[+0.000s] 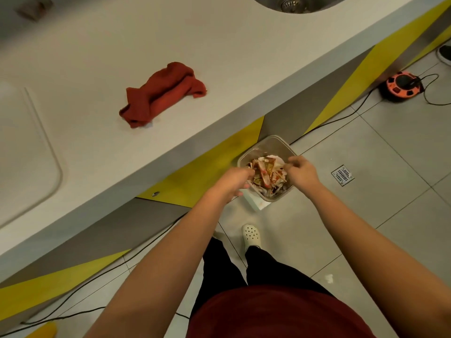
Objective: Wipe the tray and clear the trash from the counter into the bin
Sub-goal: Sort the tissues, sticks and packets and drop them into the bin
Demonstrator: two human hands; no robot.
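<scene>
- Both arms reach down from the near edge toward a clear plastic bin (pixel 273 142) that stands on the tiled floor, just beside the yellow-and-grey front of the table (pixel 219 76).
- The bin holds crumpled trash (pixel 266 175): wrappers in red, orange and white, piled up to about its rim.
- The left hand (pixel 235 182) hangs over the bin's left edge with its fingers curled loosely downward; I cannot tell whether it has hold of any scrap.
- The right hand (pixel 302 173) is over the bin's right side, fingers bent and drawn together at the tips, right at the top of the pile; whether they pinch a piece is not clear.
- A rumpled red cloth (pixel 162 93) lies on the tabletop, well apart from the bin, up and to the left.
- The pale tray (pixel 52 167) sits at the far left of the table, with only its rounded corner in sight.
- A steel sink (pixel 292 6) is set in the table at the far end.
- On the floor to the right lie a metal drain grate (pixel 343 174) and, farther off, an orange cable reel (pixel 400 86) with its black cord trailing.
- A white clog (pixel 251 236) shows below the bin.
</scene>
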